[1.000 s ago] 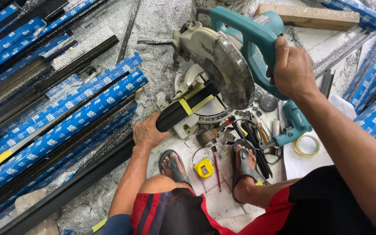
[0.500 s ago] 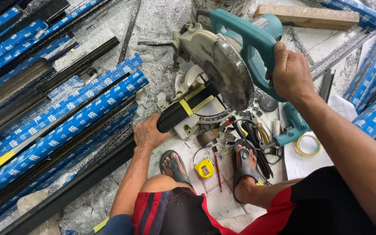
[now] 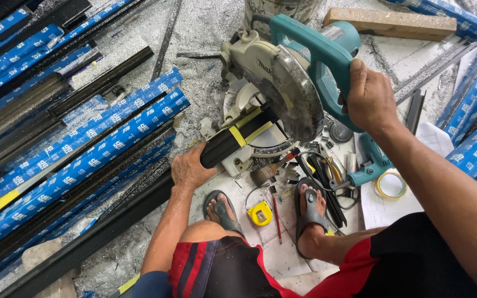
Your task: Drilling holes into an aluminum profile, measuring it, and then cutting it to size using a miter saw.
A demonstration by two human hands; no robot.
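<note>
My right hand (image 3: 370,98) grips the teal handle of a mitre saw (image 3: 293,72) whose round blade guard hangs over the turntable. My left hand (image 3: 191,168) presses down on a long black metal profile (image 3: 111,226) that runs from the lower left onto the saw base. Its end, banded with yellow tape (image 3: 237,136), lies under the blade guard. My feet in grey sandals rest on the floor just in front of the saw.
Long profiles wrapped in blue printed film (image 3: 84,149) lie stacked at left and right. A yellow tape measure (image 3: 260,213), a red pencil (image 3: 276,218), a teal drill (image 3: 368,165), a tape roll (image 3: 390,185), papers and a wooden block (image 3: 390,23) lie around. Metal shavings cover the floor.
The saw head and my right hand on its handle have stayed nearly in place, shifting only slightly. My left hand keeps pressing the black profile.
</note>
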